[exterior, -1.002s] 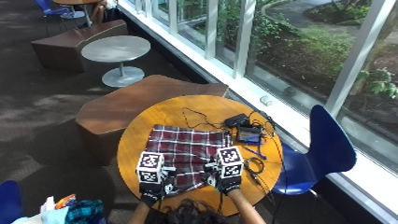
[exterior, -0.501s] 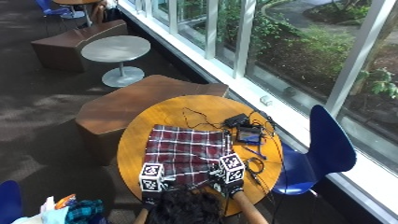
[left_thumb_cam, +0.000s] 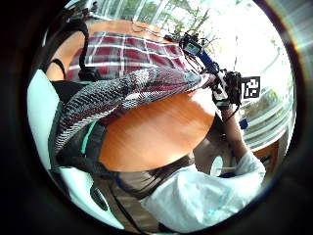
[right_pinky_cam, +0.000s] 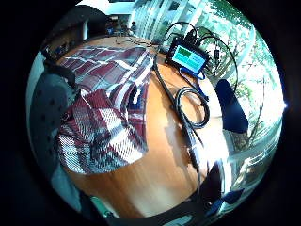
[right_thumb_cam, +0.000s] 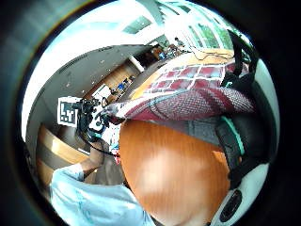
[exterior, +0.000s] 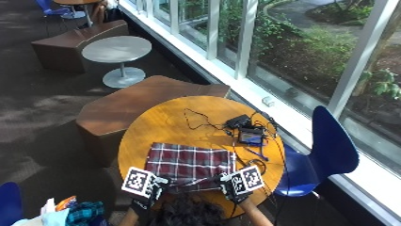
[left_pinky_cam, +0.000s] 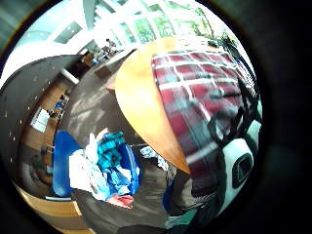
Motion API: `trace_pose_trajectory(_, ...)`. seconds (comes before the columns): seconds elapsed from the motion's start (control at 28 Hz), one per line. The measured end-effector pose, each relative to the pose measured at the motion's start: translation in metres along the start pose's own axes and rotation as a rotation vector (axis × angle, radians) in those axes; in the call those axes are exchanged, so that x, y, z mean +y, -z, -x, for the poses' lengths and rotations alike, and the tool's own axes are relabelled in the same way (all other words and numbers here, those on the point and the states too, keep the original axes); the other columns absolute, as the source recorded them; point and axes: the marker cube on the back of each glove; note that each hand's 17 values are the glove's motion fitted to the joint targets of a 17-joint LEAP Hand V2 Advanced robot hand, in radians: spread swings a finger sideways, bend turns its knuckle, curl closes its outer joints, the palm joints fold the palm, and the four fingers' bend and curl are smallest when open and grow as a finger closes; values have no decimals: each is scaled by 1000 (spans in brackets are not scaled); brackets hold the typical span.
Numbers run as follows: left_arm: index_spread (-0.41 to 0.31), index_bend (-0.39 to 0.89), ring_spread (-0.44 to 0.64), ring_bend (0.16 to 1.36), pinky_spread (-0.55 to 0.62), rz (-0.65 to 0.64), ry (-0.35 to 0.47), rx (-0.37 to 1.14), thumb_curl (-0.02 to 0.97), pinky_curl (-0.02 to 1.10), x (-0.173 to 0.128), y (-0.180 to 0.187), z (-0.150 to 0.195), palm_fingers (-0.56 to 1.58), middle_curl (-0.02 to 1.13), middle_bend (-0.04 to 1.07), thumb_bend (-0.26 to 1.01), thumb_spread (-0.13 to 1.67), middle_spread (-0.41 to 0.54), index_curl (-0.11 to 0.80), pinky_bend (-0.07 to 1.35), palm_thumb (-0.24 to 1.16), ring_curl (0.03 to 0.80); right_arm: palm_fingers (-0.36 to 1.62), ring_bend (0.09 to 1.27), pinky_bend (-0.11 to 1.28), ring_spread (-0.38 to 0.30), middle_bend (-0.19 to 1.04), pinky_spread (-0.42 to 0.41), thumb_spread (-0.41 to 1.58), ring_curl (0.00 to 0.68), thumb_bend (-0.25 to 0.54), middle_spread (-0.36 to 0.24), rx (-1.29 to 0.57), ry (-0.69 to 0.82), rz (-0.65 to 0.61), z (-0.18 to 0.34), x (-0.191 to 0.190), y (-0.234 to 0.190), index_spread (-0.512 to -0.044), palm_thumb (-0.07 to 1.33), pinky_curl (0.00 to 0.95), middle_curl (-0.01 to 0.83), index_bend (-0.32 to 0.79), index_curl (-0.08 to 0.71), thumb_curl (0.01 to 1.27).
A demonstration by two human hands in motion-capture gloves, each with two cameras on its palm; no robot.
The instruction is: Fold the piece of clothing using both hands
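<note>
A red, white and dark plaid garment [exterior: 188, 162] lies flat on the round wooden table [exterior: 163, 122]. My left hand [exterior: 150, 188] grips its near left corner and my right hand [exterior: 235, 184] grips its near right corner, both at the table's near edge. The near hem [left_thumb_cam: 142, 85] is lifted off the wood and stretched between the two hands. In the left thumb side palm view my right hand [left_thumb_cam: 225, 88] pinches the far end of that hem. The right thumb side palm view shows my left hand [right_thumb_cam: 91, 117] doing the same. Beside my right palm the cloth [right_pinky_cam: 103, 127] bunches up.
A small screen device [exterior: 252, 137] with a black box [exterior: 238, 122] and cables [exterior: 200, 120] lies on the table's right side, and a coiled cable [right_pinky_cam: 193, 106] lies close to the garment. A blue chair [exterior: 325, 150] stands right. A pile of clothes [left_pinky_cam: 107, 165] sits left of me.
Both hands have drawn back toward me along the near table edge, raising the garment's near hem off the wood.
</note>
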Motion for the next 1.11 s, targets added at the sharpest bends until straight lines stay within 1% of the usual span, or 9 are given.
trace_pose_trajectory(0.11, -303, 164, -329, 705, -296, 32, -107, -26, 286, 360, -1, 27, 3, 1514, 463, 567, 107, 1266, -325, 310, 686, 513, 362, 1463, 837, 493, -188, 608, -142, 1369, 420, 255, -204, -18, 17, 9, 13, 3, 24, -318, 713, 252, 438, 124, 342, 286)
trace_pose_trajectory(0.29, -333, 195, -363, 833, -341, 198, -180, -74, 285, 410, -37, 38, 14, 1511, 521, 694, 90, 1269, -365, 341, 746, 523, 424, 1518, 945, 632, -192, 749, -196, 1411, 489, 234, -199, -8, -32, 107, 12, -32, 36, -305, 678, 341, 507, 199, 365, 266)
trace_pose_trajectory(0.5, -357, 237, -381, 900, -364, 438, -131, -123, 281, 450, -127, -33, 42, 1464, 565, 781, 64, 1275, -380, 385, 801, 520, 465, 1475, 1007, 704, -192, 861, -229, 1426, 536, 212, -193, 115, -140, 391, -18, -109, -24, -297, 661, 403, 569, 293, 415, 257)
trace_pose_trajectory(0.72, -368, 279, -384, 945, -376, 594, -91, -96, 279, 479, -149, -116, 64, 1428, 592, 832, 44, 1278, -389, 424, 834, 528, 491, 1420, 1053, 759, -189, 920, -236, 1439, 569, 197, -184, 226, -147, 535, -38, -132, -98, -286, 657, 443, 610, 342, 451, 254)
trace_pose_trajectory(0.93, -371, 311, -381, 976, -380, 467, -21, -69, 277, 501, -140, -114, 68, 1400, 606, 852, 24, 1286, -386, 455, 856, 527, 508, 1358, 1084, 804, -187, 929, -244, 1457, 592, 192, -180, 241, -170, 471, -44, -123, -93, -277, 663, 473, 635, 368, 477, 252)
trace_pose_trajectory(0.97, -355, 244, -378, 992, -381, 417, -3, -92, 278, 504, -136, -106, 68, 1340, 603, 842, 23, 1284, -384, 439, 866, 535, 512, 1293, 1075, 823, -187, 894, -247, 1460, 589, 189, -179, 232, -204, 421, -46, -115, -85, -278, 661, 477, 625, 325, 465, 253)
trace_pose_trajectory(1.0, -316, 117, -372, 1008, -360, 365, 13, -118, 280, 489, -130, -98, 67, 1137, 585, 793, 7, 1261, -369, 408, 827, 520, 510, 1102, 1030, 839, -190, 823, -250, 1457, 569, 186, -185, 219, -253, 354, -47, -105, -74, -275, 660, 475, 598, 207, 435, 255)
trace_pose_trajectory(1.04, -278, 84, -353, 952, -304, 314, 26, -139, 278, 477, -122, -90, 65, 874, 565, 716, -6, 1246, -346, 397, 768, 509, 488, 786, 916, 695, -190, 739, -167, 1448, 531, 179, -181, 204, -314, 277, -47, -92, -60, -280, 657, 430, 565, 246, 458, 259)
trace_pose_trajectory(1.11, -231, 119, -294, 855, -219, 221, 46, -156, 281, 516, -101, -78, 60, 533, 582, 629, -18, 1224, -287, 410, 763, 499, 507, 685, 838, 680, -167, 679, -126, 1416, 543, 162, -175, 181, -454, 140, -44, -63, -30, -284, 654, 478, 553, 295, 497, 269)
